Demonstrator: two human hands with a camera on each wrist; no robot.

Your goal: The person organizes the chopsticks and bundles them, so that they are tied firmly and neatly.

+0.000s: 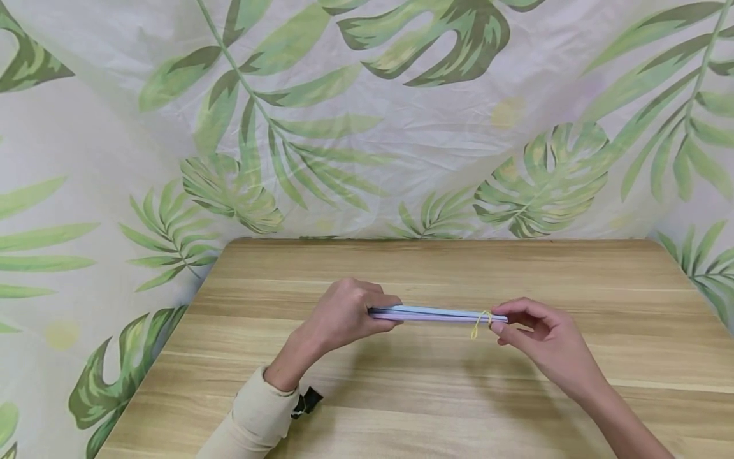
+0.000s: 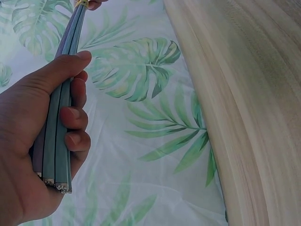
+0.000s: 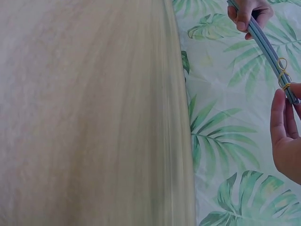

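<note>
A slim bundle of blue and purple chopsticks (image 1: 438,313) is held level above the table. My left hand (image 1: 350,313) grips the thicker end, its thumb along the top and fingers curled round. Silvery caps (image 2: 49,181) show at that end in the left wrist view. Around the thinner end goes a yellow rubber band (image 1: 486,317), with a loose loop standing off the bundle. My right hand (image 1: 545,338) pinches the tips between thumb and fingers, right at the band. In the right wrist view, the tips (image 3: 292,100) appear between these fingers.
The wooden table (image 1: 516,408) lies below both hands. A small black object (image 1: 306,403) shows beside the left sleeve (image 1: 260,411). Behind and around the table hangs a leaf-patterned cloth (image 1: 401,140).
</note>
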